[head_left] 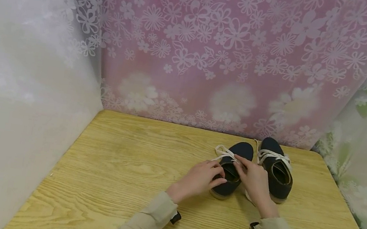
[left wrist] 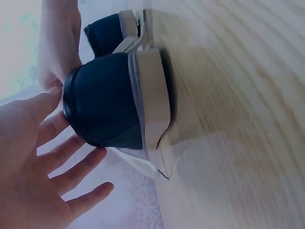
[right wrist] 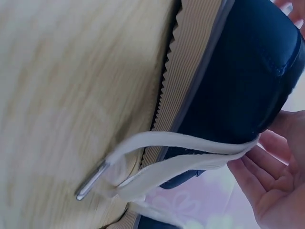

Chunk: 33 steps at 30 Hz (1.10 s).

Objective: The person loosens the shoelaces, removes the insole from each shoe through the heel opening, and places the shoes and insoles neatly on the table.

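Note:
A dark navy shoe with white laces stands on the table, toe away from me. A loop of its shoelace lies to the left over the tongue. My left hand is at the left side of the shoe's opening; in the left wrist view its fingers are spread loosely beside the collar. My right hand pinches the shoelace at the front of the opening. In the right wrist view, white lace runs from those fingers down the shoe's side, ending in a metal tip.
A matching shoe with its lace tied across stands just right of the first, close to my right hand. The wooden table stretches to the left. A pink flowered curtain hangs along its back edge.

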Each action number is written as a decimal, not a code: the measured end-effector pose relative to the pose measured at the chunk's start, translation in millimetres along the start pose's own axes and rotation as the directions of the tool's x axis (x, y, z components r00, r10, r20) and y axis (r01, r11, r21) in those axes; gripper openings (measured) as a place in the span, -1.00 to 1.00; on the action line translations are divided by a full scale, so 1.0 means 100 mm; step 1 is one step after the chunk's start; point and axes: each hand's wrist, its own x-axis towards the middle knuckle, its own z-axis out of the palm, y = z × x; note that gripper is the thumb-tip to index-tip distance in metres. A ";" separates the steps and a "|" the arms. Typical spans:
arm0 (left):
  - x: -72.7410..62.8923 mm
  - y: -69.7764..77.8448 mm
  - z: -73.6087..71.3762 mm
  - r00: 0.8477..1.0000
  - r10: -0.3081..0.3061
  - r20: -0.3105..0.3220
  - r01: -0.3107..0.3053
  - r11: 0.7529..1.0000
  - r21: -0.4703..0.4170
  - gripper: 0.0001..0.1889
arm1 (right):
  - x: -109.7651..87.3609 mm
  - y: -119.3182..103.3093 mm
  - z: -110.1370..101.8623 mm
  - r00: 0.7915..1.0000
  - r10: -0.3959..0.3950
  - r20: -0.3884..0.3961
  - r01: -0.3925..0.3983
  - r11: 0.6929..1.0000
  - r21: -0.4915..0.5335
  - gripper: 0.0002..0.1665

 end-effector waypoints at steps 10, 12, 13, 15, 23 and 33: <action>-0.09 -0.09 -0.13 0.999 -0.026 -0.018 0.025 0.999 -0.032 -0.69 | -0.03 -0.16 -0.03 0.999 -0.002 0.040 0.001 1.000 0.024 -0.57; -0.08 -0.08 -0.11 0.999 -0.039 -0.031 0.038 0.999 -0.037 -0.68 | -0.03 -0.12 -0.06 0.999 0.002 0.036 -0.004 0.998 0.059 -0.59; -0.08 -0.07 -0.10 0.998 -0.053 -0.036 0.051 0.998 -0.037 -0.66 | -0.02 -0.09 -0.08 1.000 0.007 0.026 -0.009 0.997 0.078 -0.60; -0.06 -0.03 -0.07 0.995 -0.089 -0.047 0.088 0.996 -0.034 -0.57 | -0.01 -0.01 -0.11 1.000 0.021 -0.008 -0.020 0.994 0.106 -0.63; -0.01 0.17 0.06 0.959 -0.283 -0.012 0.283 0.958 0.053 -0.11 | 0.00 0.28 -0.09 0.996 0.048 0.076 -0.050 0.999 0.020 -0.62; 0.01 0.24 0.16 0.925 -0.379 0.014 0.378 0.925 0.029 -0.04 | -0.03 0.28 -0.02 0.992 0.035 0.118 -0.035 0.999 0.000 -0.62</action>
